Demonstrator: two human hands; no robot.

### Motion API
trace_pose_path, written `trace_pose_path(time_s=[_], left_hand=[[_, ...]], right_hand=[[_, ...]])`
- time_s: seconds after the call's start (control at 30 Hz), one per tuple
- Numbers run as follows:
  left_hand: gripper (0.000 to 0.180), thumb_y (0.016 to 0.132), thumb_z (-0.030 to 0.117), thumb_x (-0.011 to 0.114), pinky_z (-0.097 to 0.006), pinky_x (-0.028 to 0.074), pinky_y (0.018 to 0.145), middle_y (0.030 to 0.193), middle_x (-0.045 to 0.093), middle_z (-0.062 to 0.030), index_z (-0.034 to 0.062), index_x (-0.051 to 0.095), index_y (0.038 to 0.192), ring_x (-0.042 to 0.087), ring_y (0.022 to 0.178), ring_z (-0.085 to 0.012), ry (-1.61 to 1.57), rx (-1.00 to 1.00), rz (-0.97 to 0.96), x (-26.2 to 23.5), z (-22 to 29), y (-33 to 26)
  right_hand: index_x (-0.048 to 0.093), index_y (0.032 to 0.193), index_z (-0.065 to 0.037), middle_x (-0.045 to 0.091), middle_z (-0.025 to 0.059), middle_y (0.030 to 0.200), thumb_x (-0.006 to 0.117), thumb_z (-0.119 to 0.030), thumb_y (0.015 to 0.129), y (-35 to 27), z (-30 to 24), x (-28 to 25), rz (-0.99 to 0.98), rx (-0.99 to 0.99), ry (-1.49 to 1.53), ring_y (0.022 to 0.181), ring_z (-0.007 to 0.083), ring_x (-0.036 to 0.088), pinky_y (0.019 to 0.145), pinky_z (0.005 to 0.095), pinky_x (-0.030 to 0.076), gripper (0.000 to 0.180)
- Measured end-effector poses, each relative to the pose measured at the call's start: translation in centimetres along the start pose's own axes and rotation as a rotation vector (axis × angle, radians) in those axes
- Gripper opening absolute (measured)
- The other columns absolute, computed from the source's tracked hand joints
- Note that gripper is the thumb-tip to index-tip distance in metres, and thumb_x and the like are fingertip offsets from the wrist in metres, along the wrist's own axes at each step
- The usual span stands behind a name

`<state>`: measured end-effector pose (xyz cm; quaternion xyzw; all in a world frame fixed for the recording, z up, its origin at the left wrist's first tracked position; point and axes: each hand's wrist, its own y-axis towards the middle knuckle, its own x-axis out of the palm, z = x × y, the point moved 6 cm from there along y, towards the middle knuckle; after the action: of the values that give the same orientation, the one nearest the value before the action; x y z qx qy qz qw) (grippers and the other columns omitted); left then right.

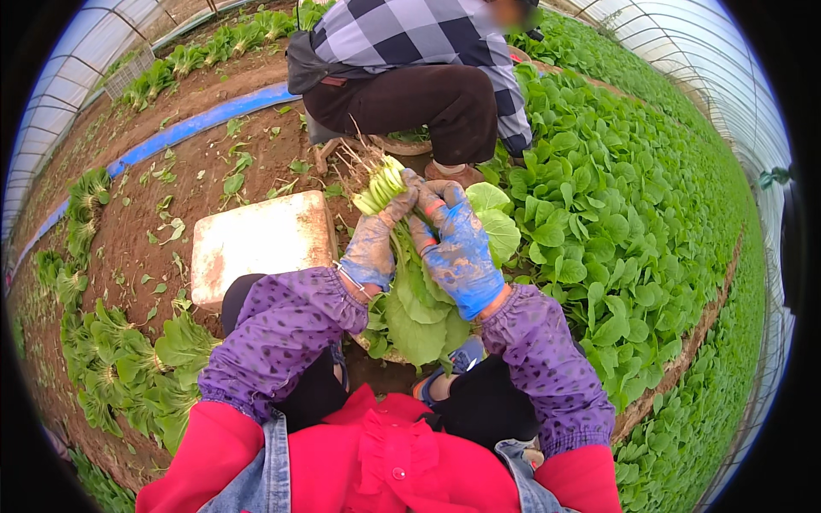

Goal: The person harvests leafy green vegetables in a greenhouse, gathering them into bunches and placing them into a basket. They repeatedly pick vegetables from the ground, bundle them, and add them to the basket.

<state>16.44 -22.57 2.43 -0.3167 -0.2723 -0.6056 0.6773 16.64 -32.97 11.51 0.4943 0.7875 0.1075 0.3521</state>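
A bunch of leafy greens (416,312) hangs in front of me, its pale stems (382,184) and thin roots pointing up and away, its broad leaves drooping toward my feet. My left hand (375,246), in a muddy glove, is closed round the stems just below the roots. Against the other side of the bunch, my right hand (462,256) in a muddy blue glove has its fingers curled in at the stems; the fingertips of both hands meet there. Pale green leaves (496,224) show beside the right glove; whether they are held is unclear.
A dirt-stained white block (263,244) sits on the soil to my left. Pulled greens (141,368) lie in rows farther left, past a blue strip (205,113). Dense growing greens (616,231) fill the right. A person in a checked shirt (410,38) crouches ahead on a low stool.
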Motion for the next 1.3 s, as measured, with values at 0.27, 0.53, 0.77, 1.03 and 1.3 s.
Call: trace_pose_path(time_s=[0.27,0.53,0.77,1.03,1.3], left_hand=[[0.019,0.082,0.014,0.063,-0.037,0.048,0.087,0.091,0.062,-0.0091,0.0035,0.057,0.096,0.06,0.089,-0.0225,-0.192,0.143,0.178,2.2,6.2,-1.2],[0.036,0.082,0.018,0.06,-0.042,0.045,0.093,0.106,0.059,-0.0171,-0.001,0.052,0.112,0.057,0.101,-0.0277,0.315,0.465,0.377,-1.0,13.1,-3.4],[0.053,0.083,0.028,0.055,-0.041,0.041,0.096,0.113,0.056,-0.0178,-0.0031,0.044,0.124,0.055,0.103,-0.0272,0.531,0.413,0.554,-3.4,12.0,-3.6],[0.05,0.088,0.025,0.05,-0.039,0.036,0.098,0.116,0.052,-0.0116,-0.001,0.038,0.129,0.05,0.105,-0.0228,0.439,0.252,0.472,-6.3,10.2,-3.3],[0.055,0.089,0.027,0.049,-0.04,0.035,0.1,0.121,0.049,-0.015,-0.0021,0.033,0.132,0.049,0.108,-0.0247,0.478,0.139,0.306,-5.9,8.3,-1.8]], right_hand=[[0.062,0.109,-0.004,0.063,0.0059,0.101,0.055,-0.018,0.089,1.9,3.1,-7.8,-0.192,0.074,0.339,0.089,0.0154,0.058,0.08,0.0279,0.046,0.025],[0.065,0.102,-0.007,0.067,0.0073,0.091,0.054,-0.041,0.088,-13.0,25.4,-11.4,-0.75,1.022,-0.197,0.087,0.014,0.062,0.079,0.0281,0.048,0.038],[0.064,0.096,-0.006,0.064,0.0179,0.093,0.058,-0.032,0.083,-21.9,37.8,-5.9,-0.491,0.927,-0.667,0.087,0.0335,0.061,0.074,0.0382,0.049,0.03],[0.064,0.097,-0.011,0.063,0.0149,0.099,0.054,-0.026,0.083,-24.8,48.5,-7.2,-0.703,0.986,-1.182,0.094,0.0318,0.059,0.079,0.0402,0.048,0.023],[0.063,0.101,-0.013,0.062,0.0119,0.102,0.053,-0.027,0.084,-26.6,52.3,-10.1,-0.662,0.923,-1.313,0.095,0.0294,0.06,0.079,0.0402,0.048,0.024]])
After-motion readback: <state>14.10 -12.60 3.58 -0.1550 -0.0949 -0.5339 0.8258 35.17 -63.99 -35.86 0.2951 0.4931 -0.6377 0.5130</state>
